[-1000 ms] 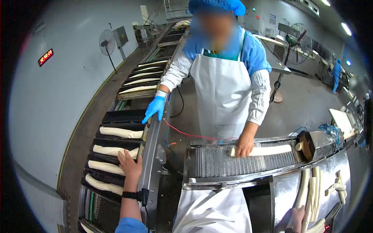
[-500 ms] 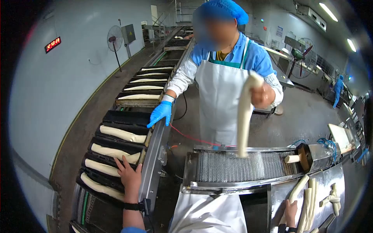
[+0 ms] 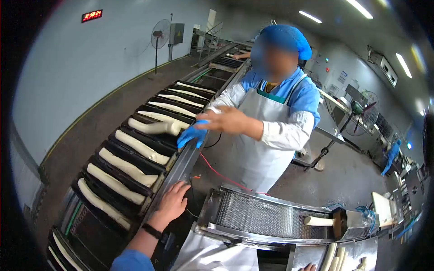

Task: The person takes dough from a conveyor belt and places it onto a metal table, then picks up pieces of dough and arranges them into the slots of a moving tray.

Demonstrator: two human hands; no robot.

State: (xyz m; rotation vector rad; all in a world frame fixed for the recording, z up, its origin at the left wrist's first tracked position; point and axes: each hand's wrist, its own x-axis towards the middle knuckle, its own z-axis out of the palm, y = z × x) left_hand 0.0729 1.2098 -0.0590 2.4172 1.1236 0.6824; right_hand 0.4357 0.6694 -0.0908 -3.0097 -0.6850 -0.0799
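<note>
My left hand (image 3: 174, 198) lies with spread fingers at the metal side rail of the tray conveyor, with nothing in it. Beside it, black moulds (image 3: 107, 156) each hold a long pale dough strip (image 3: 129, 167). Only the fingertips of my right hand (image 3: 309, 267) show at the bottom edge, near dough strips (image 3: 329, 257) on a metal table; whether it holds anything is hidden. Across the line, a co-worker's bare hand is blurred above the rail, near a dough strip (image 3: 153, 127) in a mould. The co-worker's blue-gloved hand (image 3: 192, 135) rests at the rail.
A mesh conveyor (image 3: 266, 217) runs in front of the co-worker (image 3: 271, 104), with a dough piece (image 3: 318, 221) coming from a metal machine (image 3: 357, 223). Standing fans (image 3: 158, 38) are by the wall and at the right. Another person (image 3: 391, 156) stands far right.
The co-worker's raised dough strip is now in a mould. My left hand has moved off the dough to the rail. My right hand has mostly left the view, and the view has turned.
</note>
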